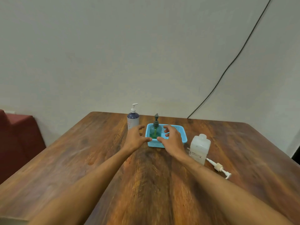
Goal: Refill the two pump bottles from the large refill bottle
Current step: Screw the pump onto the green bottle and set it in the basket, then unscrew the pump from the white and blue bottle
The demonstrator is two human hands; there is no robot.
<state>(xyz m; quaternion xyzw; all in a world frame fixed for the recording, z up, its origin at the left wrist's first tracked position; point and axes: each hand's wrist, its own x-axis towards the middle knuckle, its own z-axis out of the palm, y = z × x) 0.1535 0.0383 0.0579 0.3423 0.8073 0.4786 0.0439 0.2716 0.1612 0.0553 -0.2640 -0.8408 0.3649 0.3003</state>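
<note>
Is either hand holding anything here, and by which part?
Nothing is held. The left hand and right hand reach, fingers spread, toward the blue basket with the green pump bottle, closed on neither.

A wooden counter (pixel 97 159) with a strong brown grain is filling the lower half of the view. A light blue perforated basket (pixel 155 144) is sitting on it toward the far edge. A plain pale wall (pixel 113 54) is rising behind, with a thin black cable (pixel 234 58) running slantwise down to the counter's far edge. A dark red cushioned seat (pixel 17 135) is showing at the left.
</note>
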